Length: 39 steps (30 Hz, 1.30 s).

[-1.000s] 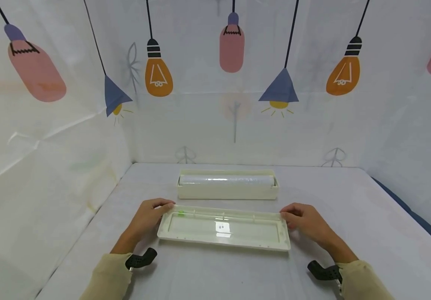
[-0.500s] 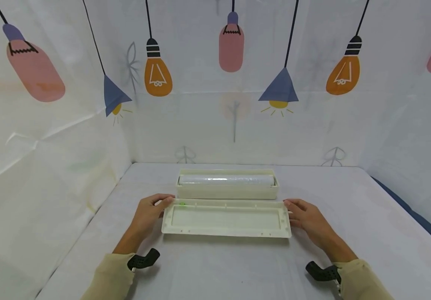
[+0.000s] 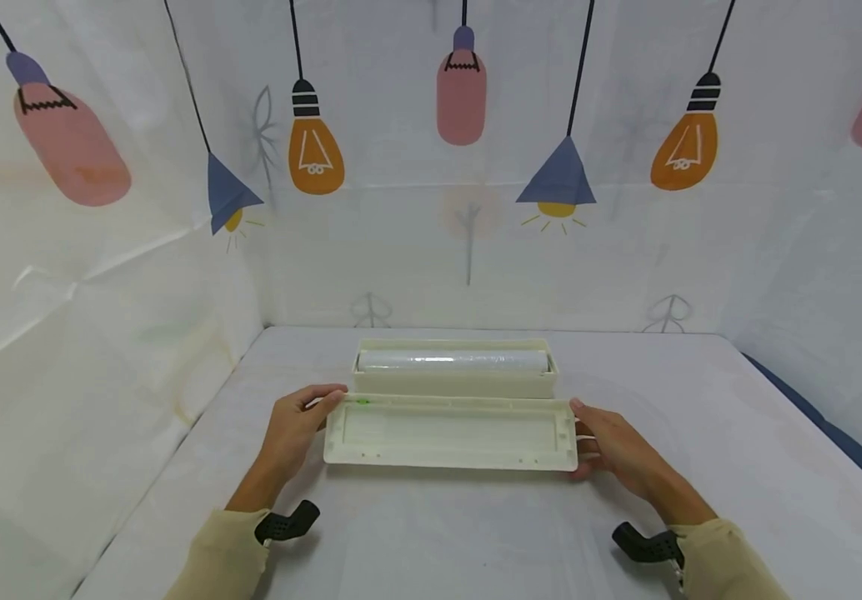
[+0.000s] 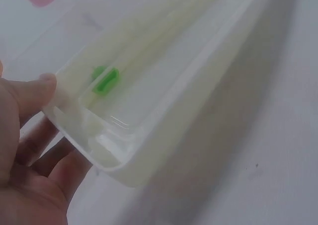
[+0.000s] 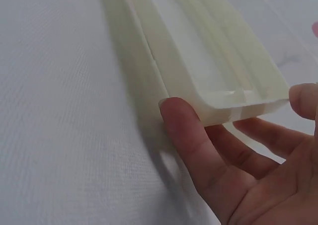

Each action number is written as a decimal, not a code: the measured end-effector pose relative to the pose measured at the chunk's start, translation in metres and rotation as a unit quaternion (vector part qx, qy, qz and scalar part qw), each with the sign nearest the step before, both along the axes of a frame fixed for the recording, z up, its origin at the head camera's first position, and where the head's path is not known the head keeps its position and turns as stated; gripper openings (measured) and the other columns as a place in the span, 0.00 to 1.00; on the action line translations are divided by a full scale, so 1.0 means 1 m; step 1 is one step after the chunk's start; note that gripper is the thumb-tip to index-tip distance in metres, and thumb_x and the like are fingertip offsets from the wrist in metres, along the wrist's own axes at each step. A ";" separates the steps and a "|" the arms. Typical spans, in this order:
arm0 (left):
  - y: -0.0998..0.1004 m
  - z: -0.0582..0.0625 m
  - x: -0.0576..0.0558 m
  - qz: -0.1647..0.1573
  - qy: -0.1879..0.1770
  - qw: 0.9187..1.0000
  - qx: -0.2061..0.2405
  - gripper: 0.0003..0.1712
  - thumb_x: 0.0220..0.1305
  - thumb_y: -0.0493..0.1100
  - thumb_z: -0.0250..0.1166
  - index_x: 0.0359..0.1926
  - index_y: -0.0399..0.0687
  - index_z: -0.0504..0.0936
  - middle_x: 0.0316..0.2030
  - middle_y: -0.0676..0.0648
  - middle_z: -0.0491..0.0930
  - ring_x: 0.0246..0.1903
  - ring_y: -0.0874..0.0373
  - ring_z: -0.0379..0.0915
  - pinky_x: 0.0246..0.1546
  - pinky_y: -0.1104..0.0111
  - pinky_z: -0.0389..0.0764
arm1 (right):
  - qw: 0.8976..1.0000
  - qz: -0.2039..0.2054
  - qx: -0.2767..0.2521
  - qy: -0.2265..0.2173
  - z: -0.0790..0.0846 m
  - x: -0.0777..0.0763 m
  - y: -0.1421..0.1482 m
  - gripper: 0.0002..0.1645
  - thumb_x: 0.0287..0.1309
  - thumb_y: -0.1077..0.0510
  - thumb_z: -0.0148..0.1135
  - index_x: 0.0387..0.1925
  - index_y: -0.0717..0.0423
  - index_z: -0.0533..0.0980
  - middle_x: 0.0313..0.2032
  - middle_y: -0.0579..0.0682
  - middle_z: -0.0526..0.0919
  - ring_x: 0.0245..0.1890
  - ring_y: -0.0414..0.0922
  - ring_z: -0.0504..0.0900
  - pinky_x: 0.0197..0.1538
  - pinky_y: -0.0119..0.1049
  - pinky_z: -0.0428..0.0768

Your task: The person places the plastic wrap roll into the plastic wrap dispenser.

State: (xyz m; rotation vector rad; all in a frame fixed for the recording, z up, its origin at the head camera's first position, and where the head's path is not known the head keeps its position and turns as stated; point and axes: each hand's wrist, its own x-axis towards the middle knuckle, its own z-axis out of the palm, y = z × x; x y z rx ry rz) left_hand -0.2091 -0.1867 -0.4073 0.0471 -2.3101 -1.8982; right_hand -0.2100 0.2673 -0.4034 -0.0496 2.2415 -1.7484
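Observation:
A long cream plastic lid (image 3: 449, 429) is held above the table with its hollow inner side facing me. My left hand (image 3: 290, 432) grips its left end; in the left wrist view the thumb (image 4: 37, 93) lies on the rim and the other fingers bend beneath. A small green piece (image 4: 106, 80) sits inside the lid near that end. My right hand (image 3: 618, 446) holds the other end, thumb at the far corner and a finger (image 5: 184, 123) at the near corner. Right behind the lid stands a cream box (image 3: 453, 384) with a shiny plastic-wrap roll (image 3: 453, 360) inside, its lower front hidden.
A white cloth covers the table (image 3: 431, 542). White sheets with printed lamps (image 3: 316, 154) hang behind and at both sides. Black wrist mounts (image 3: 288, 521) sit on both forearms.
The lid has moved away from me, closer to the box, and its tilt has changed. Both hands keep hold of it; the right hand's fingers have spread along its end. The box has stayed put.

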 end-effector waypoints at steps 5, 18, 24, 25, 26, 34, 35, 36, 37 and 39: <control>-0.002 -0.001 0.001 -0.022 -0.018 1.000 0.011 0.28 0.71 0.53 0.64 0.63 0.39 0.78 0.62 0.44 0.76 0.61 0.54 0.71 0.59 0.62 0.76 | 1.000 -0.017 -0.003 0.022 -0.001 -0.001 -0.003 0.45 0.74 0.34 0.44 0.69 0.69 0.61 0.54 0.64 0.77 0.46 0.52 0.83 0.42 0.48 0.85; -0.003 -0.001 -0.002 -0.059 -0.053 0.996 0.028 0.30 0.71 0.52 0.64 0.66 0.39 0.75 0.67 0.44 0.72 0.68 0.52 0.63 0.66 0.56 0.68 | 0.996 -0.055 -0.001 0.064 0.006 -0.001 -0.002 0.44 0.75 0.36 0.46 0.66 0.72 0.64 0.53 0.66 0.78 0.45 0.51 0.83 0.40 0.47 0.85; -0.003 0.001 -0.001 -0.065 -0.071 0.995 0.019 0.32 0.71 0.55 0.63 0.68 0.43 0.74 0.70 0.44 0.68 0.69 0.49 0.62 0.65 0.52 0.69 | 0.995 -0.054 0.019 0.083 0.005 -0.002 0.001 0.45 0.74 0.33 0.44 0.68 0.70 0.64 0.55 0.66 0.76 0.48 0.52 0.82 0.42 0.45 0.85; -0.003 0.001 -0.001 -0.066 -0.075 0.995 0.014 0.32 0.71 0.56 0.62 0.69 0.44 0.73 0.70 0.44 0.67 0.69 0.48 0.63 0.64 0.51 0.70 | 0.995 -0.054 0.022 0.087 0.005 -0.002 0.001 0.45 0.74 0.33 0.44 0.68 0.69 0.64 0.56 0.66 0.75 0.49 0.53 0.81 0.42 0.44 0.85; -0.002 0.002 -0.001 -0.068 -0.079 0.995 0.009 0.33 0.71 0.57 0.62 0.69 0.46 0.73 0.70 0.45 0.67 0.68 0.47 0.64 0.62 0.51 0.72 | 0.994 -0.054 0.024 0.091 0.005 -0.002 0.002 0.45 0.74 0.33 0.44 0.68 0.68 0.64 0.56 0.66 0.75 0.49 0.53 0.81 0.42 0.44 0.85; -0.001 0.002 -0.001 -0.093 -0.091 0.992 0.008 0.30 0.72 0.57 0.60 0.70 0.52 0.72 0.71 0.46 0.66 0.64 0.42 0.69 0.53 0.53 0.80 | 0.991 -0.049 0.023 0.121 0.007 -0.001 0.003 0.43 0.75 0.35 0.44 0.68 0.69 0.65 0.56 0.67 0.75 0.50 0.55 0.82 0.42 0.44 0.85; -0.001 0.002 0.000 -0.096 -0.089 0.991 0.009 0.30 0.73 0.57 0.60 0.70 0.52 0.72 0.71 0.46 0.66 0.64 0.42 0.69 0.53 0.53 0.80 | 0.991 -0.049 0.024 0.124 0.007 0.000 0.003 0.43 0.75 0.35 0.44 0.68 0.69 0.65 0.56 0.66 0.75 0.50 0.54 0.82 0.43 0.43 0.85; -0.001 0.002 0.000 -0.099 -0.087 0.991 0.008 0.30 0.73 0.57 0.60 0.71 0.52 0.72 0.71 0.46 0.66 0.64 0.42 0.69 0.53 0.53 0.80 | 0.990 -0.051 0.023 0.126 0.007 0.000 0.004 0.42 0.75 0.35 0.44 0.68 0.68 0.66 0.56 0.66 0.75 0.50 0.54 0.82 0.43 0.43 0.85; -0.001 0.002 0.000 -0.100 -0.083 0.991 0.009 0.30 0.73 0.56 0.59 0.71 0.52 0.72 0.71 0.45 0.66 0.64 0.42 0.69 0.53 0.53 0.80 | 0.990 -0.053 0.023 0.129 0.006 0.000 0.004 0.42 0.75 0.35 0.43 0.68 0.67 0.66 0.57 0.66 0.75 0.50 0.54 0.82 0.43 0.43 0.85; -0.001 0.002 0.000 -0.100 -0.075 0.992 0.008 0.31 0.73 0.57 0.60 0.71 0.51 0.71 0.70 0.44 0.66 0.64 0.42 0.69 0.53 0.54 0.80 | 0.989 -0.052 0.021 0.139 0.006 0.000 0.005 0.42 0.75 0.35 0.43 0.68 0.67 0.66 0.57 0.66 0.75 0.50 0.53 0.81 0.43 0.42 0.85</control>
